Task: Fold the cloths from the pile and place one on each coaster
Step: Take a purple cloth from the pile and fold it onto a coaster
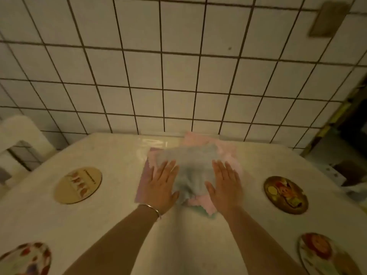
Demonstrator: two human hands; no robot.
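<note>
A pile of soft cloths lies at the far middle of the table, with a pale blue cloth (190, 167) on top and pink cloths (230, 153) under it. My left hand (160, 183) lies flat on the pile's left side, fingers straight. On the pile's right side my right hand (224, 183) presses flat in the same way. Round coasters lie around the pile: a tan one (77, 185) at the left, a dark patterned one (285, 195) at the right, a colourful one (25, 259) at the near left and another (325, 255) at the near right.
The white table (111, 225) butts against a white tiled wall (178, 76). A white chair (17, 135) stands at the far left. Dark clutter (349, 151) fills the gap off the table's right edge.
</note>
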